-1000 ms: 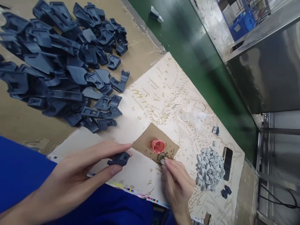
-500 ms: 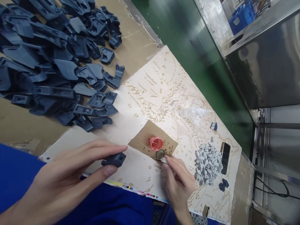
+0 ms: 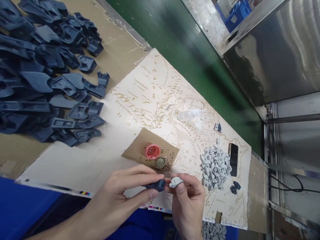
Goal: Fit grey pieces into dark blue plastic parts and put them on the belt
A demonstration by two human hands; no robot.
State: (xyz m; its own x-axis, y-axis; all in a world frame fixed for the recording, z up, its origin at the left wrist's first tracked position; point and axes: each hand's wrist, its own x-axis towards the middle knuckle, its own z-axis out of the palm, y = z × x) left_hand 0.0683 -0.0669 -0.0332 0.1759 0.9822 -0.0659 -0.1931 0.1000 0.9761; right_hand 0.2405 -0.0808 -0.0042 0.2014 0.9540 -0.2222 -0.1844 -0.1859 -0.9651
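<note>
My left hand (image 3: 125,196) pinches a dark blue-grey plastic part (image 3: 157,185) between thumb and fingers. Close by on its right, my right hand (image 3: 188,200) grips a small light-grey piece (image 3: 176,182) shaped like a chip. The two pieces are nearly end to end; I cannot tell whether they touch. Just beyond the hands lies a brown cardboard piece (image 3: 132,150). On it stand a small red cup (image 3: 152,151) with red stuff inside and a round bottle cap (image 3: 160,162), with tiny dark specks around them.
Many dark blue-grey plastic parts (image 3: 50,76) are heaped at the left. At the right are a pile of light-grey pieces (image 3: 215,168), a phone (image 3: 233,160) and two dark parts (image 3: 235,187). A translucent plastic item (image 3: 190,115) lies on the map-printed sheet (image 3: 140,110). Beyond runs a green belt (image 3: 175,43).
My right hand has drawn back from the bottle cap with the grey piece. My left hand has moved right with the dark part, so both hands are now together. The view has shifted.
</note>
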